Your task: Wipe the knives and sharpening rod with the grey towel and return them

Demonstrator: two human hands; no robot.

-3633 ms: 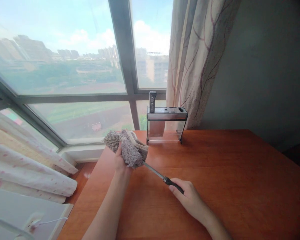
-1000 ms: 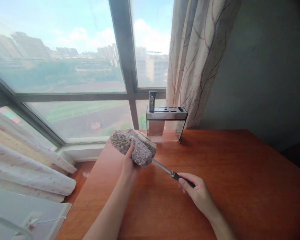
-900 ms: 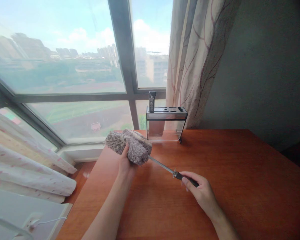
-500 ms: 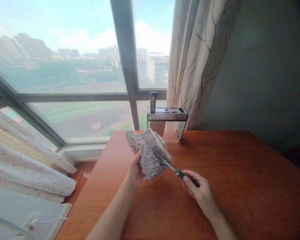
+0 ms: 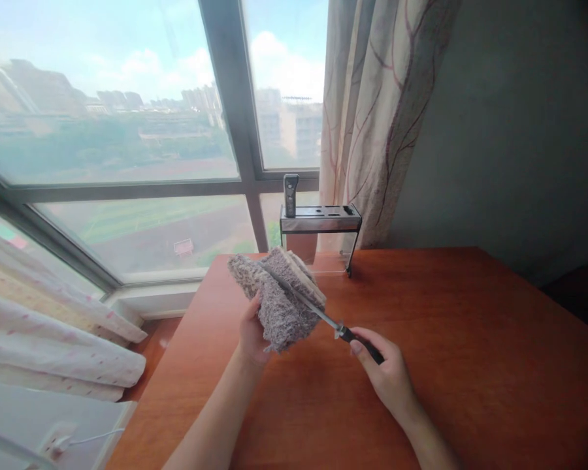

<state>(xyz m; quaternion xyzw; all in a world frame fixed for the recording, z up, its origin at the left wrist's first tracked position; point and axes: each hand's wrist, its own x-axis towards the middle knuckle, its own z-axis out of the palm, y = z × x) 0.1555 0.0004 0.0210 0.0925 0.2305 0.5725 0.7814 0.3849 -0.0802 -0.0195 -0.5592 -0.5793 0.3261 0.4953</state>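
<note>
A fluffy grey cloth (image 5: 285, 313) is bunched in my left hand (image 5: 253, 334), whose fingers are partly hidden under it. My right hand (image 5: 383, 365) is closed round the black handle of a sharpening steel (image 5: 329, 318). The steel's thin metal rod lies slantwise over the cloth, tip pointing up and to the left. Both hands are held above the brown wooden table, and the steel's guard sits just outside the cloth's right edge.
Behind the cloth, at the table's far edge, stands a clear-sided knife block (image 5: 320, 223) with a dark-handled tool (image 5: 290, 196) upright in its left slot. The wooden table (image 5: 451, 339) reaches to a window and a patterned curtain (image 5: 372, 111).
More of the rod now shows across the cloth, reaching further to the upper left. Hands, cloth and background have all shifted slightly left in the view.
</note>
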